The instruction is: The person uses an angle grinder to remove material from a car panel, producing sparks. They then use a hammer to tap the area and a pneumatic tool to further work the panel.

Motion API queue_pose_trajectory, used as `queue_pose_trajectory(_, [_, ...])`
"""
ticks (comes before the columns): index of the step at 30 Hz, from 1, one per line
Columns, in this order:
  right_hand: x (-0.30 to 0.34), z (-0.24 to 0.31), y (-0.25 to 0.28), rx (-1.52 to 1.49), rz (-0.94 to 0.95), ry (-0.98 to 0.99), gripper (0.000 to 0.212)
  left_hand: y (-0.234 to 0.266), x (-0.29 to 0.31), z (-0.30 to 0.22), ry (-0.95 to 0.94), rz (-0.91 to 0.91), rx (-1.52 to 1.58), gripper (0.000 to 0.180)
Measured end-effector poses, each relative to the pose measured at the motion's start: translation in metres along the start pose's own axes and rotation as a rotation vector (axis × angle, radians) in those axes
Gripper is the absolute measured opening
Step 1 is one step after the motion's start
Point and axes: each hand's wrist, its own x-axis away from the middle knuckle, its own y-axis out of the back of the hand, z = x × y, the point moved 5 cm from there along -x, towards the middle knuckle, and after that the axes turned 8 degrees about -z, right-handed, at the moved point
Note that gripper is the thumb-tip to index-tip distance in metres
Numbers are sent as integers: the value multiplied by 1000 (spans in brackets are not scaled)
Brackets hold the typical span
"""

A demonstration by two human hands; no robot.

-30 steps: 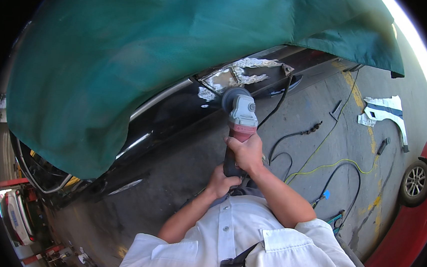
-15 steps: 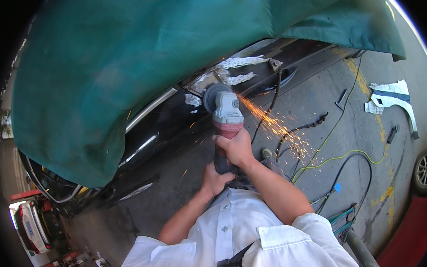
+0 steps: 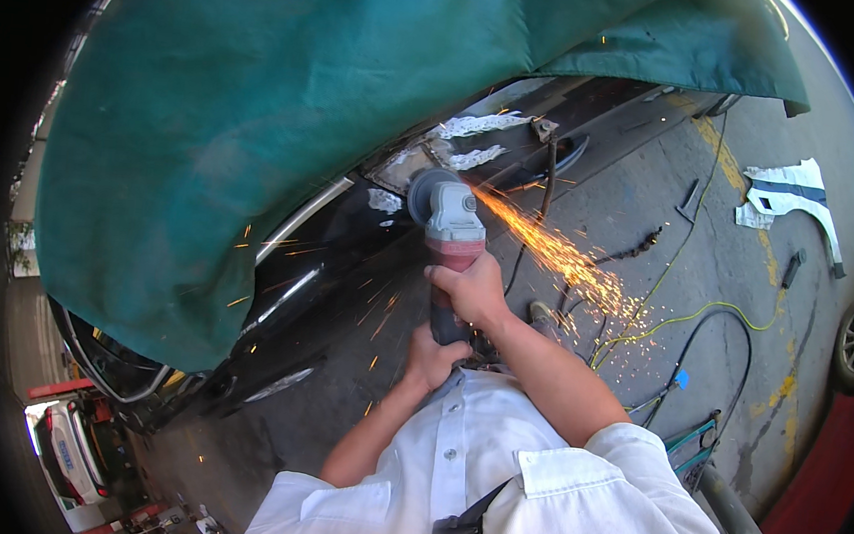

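Observation:
Both my hands are wrapped round a red and grey angle grinder (image 3: 457, 231). My right hand (image 3: 472, 289) grips its red body just behind the grey head, while my left hand (image 3: 435, 355) closes on the dark rear end nearer my belly. The grinder's disc (image 3: 427, 196) touches the bare, scraped metal patch (image 3: 398, 169) on the black car (image 3: 333, 245). A stream of orange sparks (image 3: 549, 252) flies from it toward the right. Rough whitish strips (image 3: 481, 125) lie on the panel just beyond the disc.
A green cover (image 3: 257, 133) drapes over the car. On the floor at right lie a white fender panel (image 3: 800, 201), black cables and a yellow-green hose (image 3: 689, 310). A red car (image 3: 822, 479) stands at the right edge, a white car (image 3: 66, 451) at lower left.
The spark stream has grown thicker and brighter, and more stray sparks show left of the grinder. My hands and the grinder stay in nearly the same place.

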Motion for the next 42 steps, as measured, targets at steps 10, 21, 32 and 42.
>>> queue_pose_trajectory(10, [0, 4, 1, 63, -39, 47, 32, 0, -1, 6, 72, 28, 72, 35])
queue_pose_trajectory(21, [9, 22, -2, 87, -27, 33, 23, 5, 4, 1, 127, 67, 173, 30])
queue_pose_trajectory(32, [6, 16, -4, 25, -11, -65, 19, 7, -3, 7, 99, 55, 78, 30])
queue_pose_trajectory(42, [4, 13, -6, 17, -40, 15, 21, 3, 4, -6, 163, 62, 204, 22])
